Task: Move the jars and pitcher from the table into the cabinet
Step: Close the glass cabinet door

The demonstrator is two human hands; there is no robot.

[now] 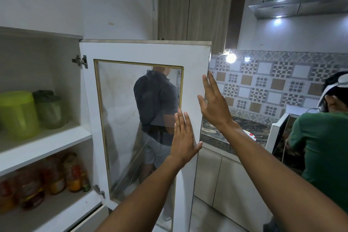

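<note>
A white cabinet (56, 137) stands open on the left. Its glass-paned door (192, 56) swings out toward me. On the upper shelf sit a lime-green lidded jar (17, 113) and a smaller green jar (49, 109) beside it. My left hand (183, 137) lies flat against the door's right frame, fingers spread, holding nothing. My right hand (212, 100) is open at the door's outer edge, fingers up. No pitcher or table is in view.
Several bottles (54, 175) fill the lower shelf. A person in a green shirt (323, 147) bends at the right by a white microwave (278, 133) on a marbled counter (226, 133). A range hood (282, 5) hangs above; another person shows through the glass.
</note>
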